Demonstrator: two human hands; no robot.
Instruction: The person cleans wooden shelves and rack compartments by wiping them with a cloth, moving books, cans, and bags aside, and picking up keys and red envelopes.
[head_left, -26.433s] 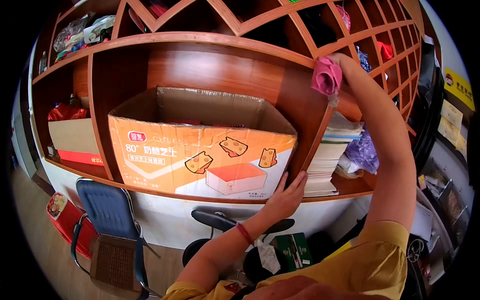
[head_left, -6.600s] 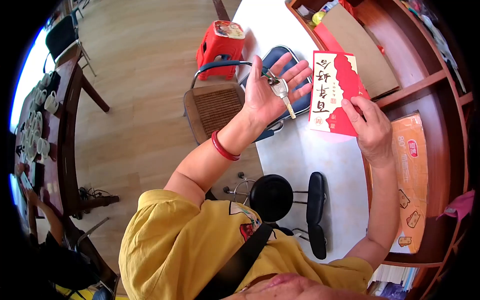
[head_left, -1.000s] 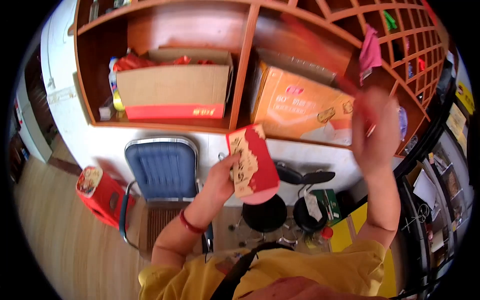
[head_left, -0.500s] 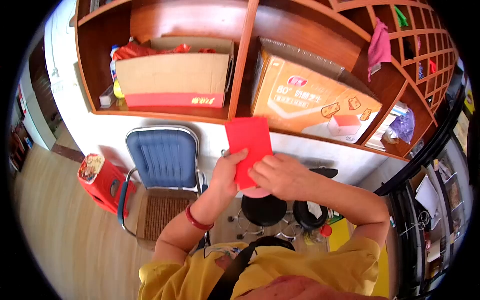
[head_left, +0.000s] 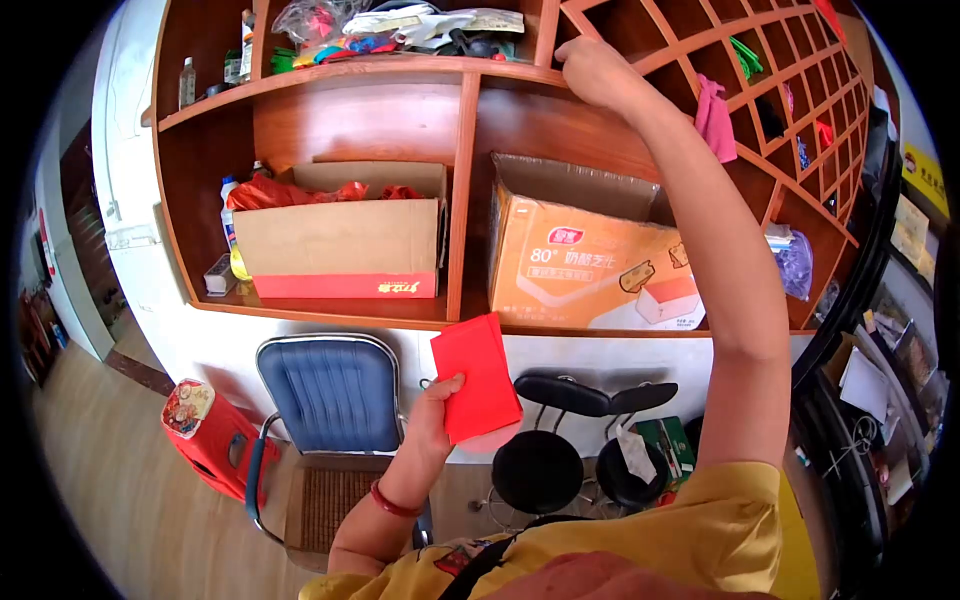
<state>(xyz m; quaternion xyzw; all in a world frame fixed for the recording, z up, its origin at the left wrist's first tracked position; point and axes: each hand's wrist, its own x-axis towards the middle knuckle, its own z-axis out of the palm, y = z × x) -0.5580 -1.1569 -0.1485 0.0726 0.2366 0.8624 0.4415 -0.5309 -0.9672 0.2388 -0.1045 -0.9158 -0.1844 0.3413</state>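
Note:
A small stack of red envelopes [head_left: 478, 380] is tilted in my left hand [head_left: 432, 415], whose thumb presses on the front face. Something pale pink shows just below the stack's lower edge. My right hand [head_left: 597, 75] is raised high at the wooden shelf unit [head_left: 466, 200], by the upright where the square shelves meet the diagonal lattice. Its fingers are curled, and whatever they may hold is hidden. An orange-printed carton [head_left: 590, 265] sits on the shelf below my right forearm.
A brown carton [head_left: 340, 245] with red plastic inside stands on the left shelf. Bags and small items [head_left: 400, 30] fill the upper shelf. Below are a blue chair [head_left: 330, 395], a red stool [head_left: 215, 440] and black round stools [head_left: 537, 472]. A pink cloth [head_left: 713, 120] hangs from the lattice.
My right hand has left the envelopes and risen to the upper shelf. My left hand keeps the stack, now lower in view. The view has tilted up, showing more of the upper shelves.

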